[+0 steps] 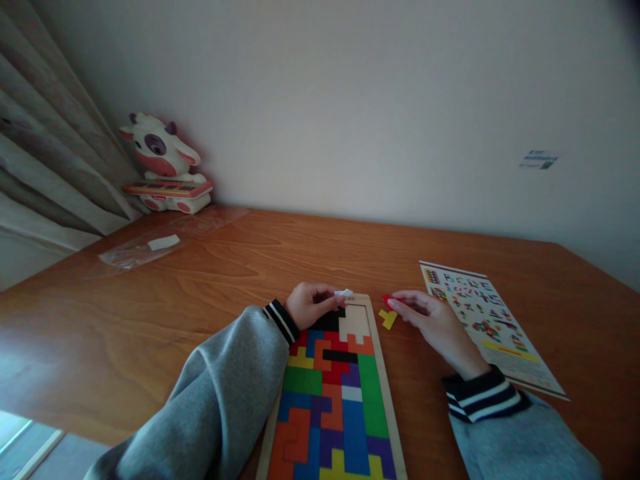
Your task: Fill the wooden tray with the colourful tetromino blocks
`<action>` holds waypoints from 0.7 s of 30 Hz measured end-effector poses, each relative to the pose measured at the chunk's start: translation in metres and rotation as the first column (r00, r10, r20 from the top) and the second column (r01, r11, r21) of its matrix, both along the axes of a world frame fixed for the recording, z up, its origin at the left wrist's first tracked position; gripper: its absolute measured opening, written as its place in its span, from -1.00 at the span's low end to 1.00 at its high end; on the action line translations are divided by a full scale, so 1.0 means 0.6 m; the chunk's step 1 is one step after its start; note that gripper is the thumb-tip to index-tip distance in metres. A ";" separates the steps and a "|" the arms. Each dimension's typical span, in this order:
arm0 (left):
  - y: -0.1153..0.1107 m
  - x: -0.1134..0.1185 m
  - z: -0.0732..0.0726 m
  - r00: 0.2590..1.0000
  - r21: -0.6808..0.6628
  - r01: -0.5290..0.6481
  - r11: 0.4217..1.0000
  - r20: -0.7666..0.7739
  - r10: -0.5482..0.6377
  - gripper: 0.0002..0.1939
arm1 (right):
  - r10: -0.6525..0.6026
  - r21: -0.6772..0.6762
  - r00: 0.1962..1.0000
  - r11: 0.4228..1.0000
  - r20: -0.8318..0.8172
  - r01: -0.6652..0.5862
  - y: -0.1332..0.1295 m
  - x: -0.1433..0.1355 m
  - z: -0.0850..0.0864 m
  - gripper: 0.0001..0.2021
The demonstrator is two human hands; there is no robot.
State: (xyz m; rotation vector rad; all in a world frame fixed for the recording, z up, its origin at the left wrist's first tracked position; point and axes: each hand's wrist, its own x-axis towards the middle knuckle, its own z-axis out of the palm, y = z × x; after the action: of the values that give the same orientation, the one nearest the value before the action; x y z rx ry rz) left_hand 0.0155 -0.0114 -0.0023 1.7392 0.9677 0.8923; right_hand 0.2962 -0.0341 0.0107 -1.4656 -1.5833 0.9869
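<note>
A wooden puzzle board (pixel 387 413) lies in front of me, filled with coloured block pieces except for a pale bare patch near its far right corner. My left hand (pixel 313 305) is over the board's far end, fingers closed on a small white puzzle piece (pixel 344 293). Black pieces (pixel 327 323) lie just under that hand. To the right of the board, my right hand (pixel 433 323) pinches a red puzzle piece (pixel 387 301) between thumb and fingers. Close below it a yellow puzzle piece (pixel 388 319) rests on the table.
A printed instruction sheet (pixel 493 313) lies on the wooden table (pixel 280 250) to the right. Clear plastic wrapping (pixel 130 253) with a white slip (pixel 163 243) is at the left. A toy cow with a keyboard (pixel 167 163) stands by the wall and curtain (pixel 45 133).
</note>
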 end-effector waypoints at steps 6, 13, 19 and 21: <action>0.000 0.001 0.001 1.000 0.006 -0.003 1.000 0.000 0.003 -0.61 | 0.008 -0.012 0.992 1.000 -0.122 -0.010 -0.009 -0.019 0.004 -0.55; 0.000 0.002 0.005 1.000 0.014 -0.005 1.000 0.002 0.005 -0.61 | 0.144 0.068 0.983 0.988 -0.113 -0.137 -0.030 -0.059 0.009 -0.68; 0.002 0.002 -0.003 1.000 0.009 -0.003 1.000 0.016 0.003 -0.60 | 0.210 0.077 0.977 0.975 -0.032 -0.207 -0.045 -0.083 0.004 -0.73; 0.003 0.001 -0.004 1.000 0.008 -0.003 1.000 0.017 0.003 -0.60 | 0.210 0.124 0.977 0.969 0.043 -0.214 -0.047 -0.084 0.009 -0.79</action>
State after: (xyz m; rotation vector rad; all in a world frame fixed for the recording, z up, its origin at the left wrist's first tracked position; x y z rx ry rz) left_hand 0.0163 -0.0098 -0.0049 1.7345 0.9575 0.9129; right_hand 0.2455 -0.0623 0.0159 -1.2473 -1.8189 0.9664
